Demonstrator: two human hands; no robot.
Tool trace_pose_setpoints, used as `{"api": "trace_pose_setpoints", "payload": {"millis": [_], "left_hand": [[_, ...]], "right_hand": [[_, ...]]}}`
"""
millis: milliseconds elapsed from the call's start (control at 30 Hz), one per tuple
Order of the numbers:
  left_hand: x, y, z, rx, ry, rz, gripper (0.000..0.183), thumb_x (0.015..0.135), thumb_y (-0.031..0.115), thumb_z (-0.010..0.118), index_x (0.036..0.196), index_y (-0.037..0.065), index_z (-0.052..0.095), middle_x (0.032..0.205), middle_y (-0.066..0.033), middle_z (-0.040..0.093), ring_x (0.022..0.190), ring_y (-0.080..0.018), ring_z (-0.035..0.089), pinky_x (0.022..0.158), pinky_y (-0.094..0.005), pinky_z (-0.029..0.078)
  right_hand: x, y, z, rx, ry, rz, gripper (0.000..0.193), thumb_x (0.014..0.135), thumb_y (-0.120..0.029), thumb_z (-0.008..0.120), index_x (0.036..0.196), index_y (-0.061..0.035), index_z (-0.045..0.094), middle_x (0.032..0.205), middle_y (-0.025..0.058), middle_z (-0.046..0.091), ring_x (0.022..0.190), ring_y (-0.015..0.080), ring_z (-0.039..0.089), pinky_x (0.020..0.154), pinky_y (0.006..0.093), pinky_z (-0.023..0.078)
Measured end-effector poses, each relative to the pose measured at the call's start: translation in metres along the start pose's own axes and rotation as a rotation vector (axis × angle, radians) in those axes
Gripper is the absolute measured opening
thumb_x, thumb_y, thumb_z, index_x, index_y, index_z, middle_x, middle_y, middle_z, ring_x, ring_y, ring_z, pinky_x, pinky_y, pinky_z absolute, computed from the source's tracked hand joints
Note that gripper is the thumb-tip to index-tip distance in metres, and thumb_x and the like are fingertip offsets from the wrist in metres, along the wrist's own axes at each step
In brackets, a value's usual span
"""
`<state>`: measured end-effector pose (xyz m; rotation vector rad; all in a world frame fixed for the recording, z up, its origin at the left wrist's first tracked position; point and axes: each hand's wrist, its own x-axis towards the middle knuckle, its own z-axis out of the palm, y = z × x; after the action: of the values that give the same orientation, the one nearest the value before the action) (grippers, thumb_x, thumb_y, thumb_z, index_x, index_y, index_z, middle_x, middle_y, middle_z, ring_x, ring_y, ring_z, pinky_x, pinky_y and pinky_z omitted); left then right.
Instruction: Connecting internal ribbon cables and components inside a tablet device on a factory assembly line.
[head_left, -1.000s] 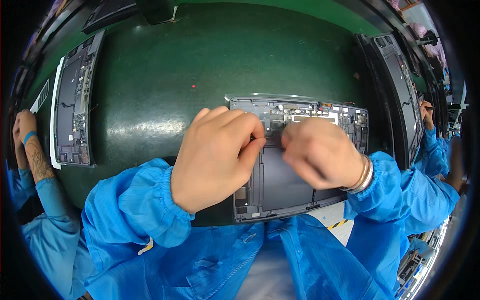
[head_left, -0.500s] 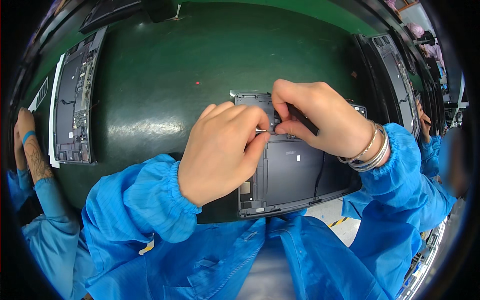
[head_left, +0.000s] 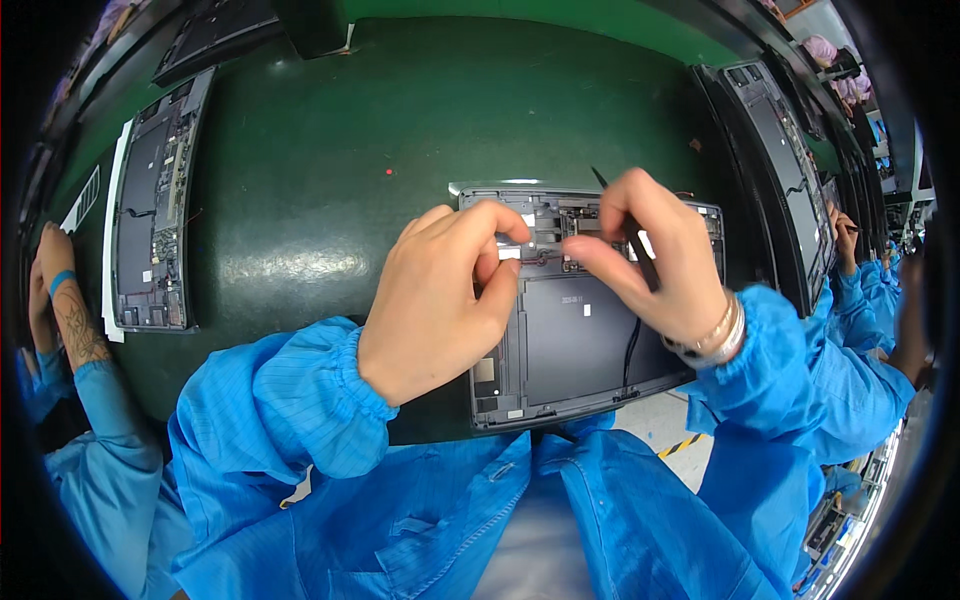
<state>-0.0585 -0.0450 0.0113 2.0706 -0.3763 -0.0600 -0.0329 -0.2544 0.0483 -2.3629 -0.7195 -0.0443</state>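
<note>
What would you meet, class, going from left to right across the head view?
Blue wristband → left device → wearer's left hand → wearer's right hand → right device → co-worker's hand.

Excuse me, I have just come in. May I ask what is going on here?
A person in blue sleeves has both hands over an opened flat device on a green table. The left hand is at its upper left part; the right hand holds a dark slim tool, thumb and index finger apart. Another opened device lies further left.
</note>
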Motion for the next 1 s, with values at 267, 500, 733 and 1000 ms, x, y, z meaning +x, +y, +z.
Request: {"api": "trace_pose_setpoints", "payload": {"millis": [267,500,733,1000], "left_hand": [[0.032,-0.013,-0.011,0.124,-0.055,0.062,0.059,0.066,0.005,0.070,0.123,0.011,0.053,0.121,-0.0119,0.049,0.121,-0.0313,0.039,0.105,-0.0374,0.031],[0.071,-0.014,-0.033,0.083,-0.569,-0.053,0.067,0.065,0.013,0.074,0.128,0.011,0.051,0.122,-0.0102,0.050,0.121,-0.0299,0.039,0.103,-0.0351,0.035],[0.070,-0.021,-0.036,0.013,-0.573,-0.024,0.063,0.069,0.013,0.076,0.127,0.011,0.054,0.119,-0.0091,0.052,0.118,-0.0271,0.041,0.100,-0.0340,0.037],[0.066,-0.024,-0.037,-0.010,-0.559,0.001,0.062,0.070,0.013,0.076,0.128,0.010,0.054,0.119,-0.0099,0.053,0.118,-0.0259,0.041,0.100,-0.0332,0.037]], "right_hand": [[-0.051,-0.042,0.024,0.253,-0.003,-0.035,0.007,0.085,-0.002,0.053,0.090,0.0002,0.057,0.080,0.0161,0.057,0.071,0.0335,0.057,0.067,0.0397,0.047],[-0.060,-0.059,0.068,0.511,0.061,0.123,0.020,0.074,0.004,0.066,0.087,-0.0021,0.053,0.067,0.0079,0.058,0.057,0.0265,0.060,0.055,0.0335,0.048],[-0.056,-0.064,0.071,0.295,0.193,0.151,0.017,0.070,0.005,0.066,0.075,-0.0021,0.052,0.060,0.0071,0.056,0.052,0.0249,0.059,0.051,0.0324,0.048],[-0.058,-0.062,0.074,0.286,0.220,0.159,0.015,0.065,0.006,0.063,0.072,-0.0004,0.051,0.056,0.0097,0.053,0.047,0.0253,0.057,0.047,0.0324,0.045]]}}
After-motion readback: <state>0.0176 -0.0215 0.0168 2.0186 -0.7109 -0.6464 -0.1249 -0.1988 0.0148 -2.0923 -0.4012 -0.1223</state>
